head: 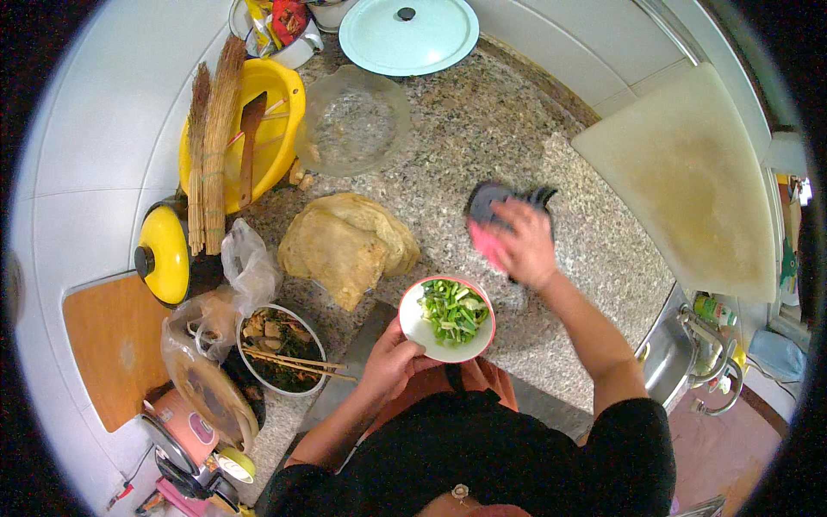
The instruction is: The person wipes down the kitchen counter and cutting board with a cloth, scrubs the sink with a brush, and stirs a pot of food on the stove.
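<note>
My left hand (391, 362) grips the rim of a white bowl (420, 331) with a red edge, held in front of my body. Chopped green onions (455, 313) lie in it. On the granite countertop, my right hand (526, 249), blurred, presses on a bunched dark cloth (491, 200) with a pink part. Left of the cloth is a stack of folded flatbreads (349, 239), whose support is mostly hidden. A white-rimmed bowl (323, 352) near my left forearm contains cooked greens and pale pieces, with wooden chopsticks (297, 362) laid across.
Behind the flatbreads lies a clear glass plate (355, 123). A yellow basin (274, 155) with straw brushes (216, 168) stands at left, near a yellow-lidded pot (165, 252). A white cutting board (691, 187) leans at right, above the sink (672, 355). A pale-blue lid (407, 42) is at the back.
</note>
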`<action>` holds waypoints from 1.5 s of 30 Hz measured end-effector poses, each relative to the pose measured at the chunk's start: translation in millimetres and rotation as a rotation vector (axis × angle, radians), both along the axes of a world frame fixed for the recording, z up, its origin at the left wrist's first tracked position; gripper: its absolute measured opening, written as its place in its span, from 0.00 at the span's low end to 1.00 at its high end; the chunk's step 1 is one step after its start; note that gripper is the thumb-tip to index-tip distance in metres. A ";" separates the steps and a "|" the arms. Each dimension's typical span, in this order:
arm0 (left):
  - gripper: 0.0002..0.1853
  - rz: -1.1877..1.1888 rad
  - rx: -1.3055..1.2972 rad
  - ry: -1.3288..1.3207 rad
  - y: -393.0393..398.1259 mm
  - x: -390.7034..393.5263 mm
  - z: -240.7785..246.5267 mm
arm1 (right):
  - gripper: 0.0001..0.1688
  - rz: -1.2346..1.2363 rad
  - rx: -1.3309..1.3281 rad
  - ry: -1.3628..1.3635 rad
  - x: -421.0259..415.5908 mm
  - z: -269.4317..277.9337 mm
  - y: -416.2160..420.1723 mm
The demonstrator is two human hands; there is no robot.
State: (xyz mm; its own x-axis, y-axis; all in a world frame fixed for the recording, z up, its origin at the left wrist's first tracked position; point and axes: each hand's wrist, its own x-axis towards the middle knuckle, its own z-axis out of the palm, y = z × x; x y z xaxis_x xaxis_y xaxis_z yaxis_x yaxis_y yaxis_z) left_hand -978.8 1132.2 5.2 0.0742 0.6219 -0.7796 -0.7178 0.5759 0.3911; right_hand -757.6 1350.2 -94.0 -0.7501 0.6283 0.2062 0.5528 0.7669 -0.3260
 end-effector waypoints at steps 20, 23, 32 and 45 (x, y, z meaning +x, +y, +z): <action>0.28 0.106 0.391 0.103 209.7 22.2 -49.7 | 0.25 -0.192 -0.118 -0.058 93.0 5.4 -132.4; 0.30 0.083 0.323 0.079 223.6 27.0 -63.2 | 0.24 -0.511 -0.006 -0.116 136.1 1.4 -126.7; 0.27 0.042 0.250 -0.035 243.8 10.0 -113.2 | 0.24 -0.697 0.068 0.031 2.7 -1.0 -82.0; 0.19 -0.120 0.536 0.693 134.3 116.7 -105.8 | 0.30 -0.529 -0.161 0.002 181.8 12.1 -268.7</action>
